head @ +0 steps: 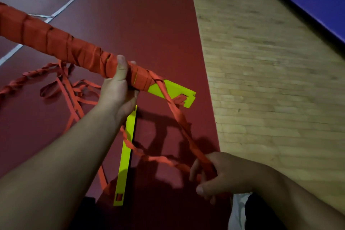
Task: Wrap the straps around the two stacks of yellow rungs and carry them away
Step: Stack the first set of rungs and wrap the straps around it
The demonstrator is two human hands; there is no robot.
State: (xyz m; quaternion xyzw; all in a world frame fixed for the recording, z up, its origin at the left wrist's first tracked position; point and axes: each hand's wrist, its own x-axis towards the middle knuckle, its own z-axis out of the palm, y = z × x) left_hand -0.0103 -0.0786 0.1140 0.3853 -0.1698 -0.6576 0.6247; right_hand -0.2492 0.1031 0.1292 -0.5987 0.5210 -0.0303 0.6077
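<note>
Dark red sports flooring borders pale wood boards. From the head view, the left hand grips a strap-wrapped stack of yellow plastic rungs held above it; the right hand pinches the twisted orange strap. Another flat yellow rung hangs below.

Bare forearms, no sleeves, short-nailed fingers
</note>
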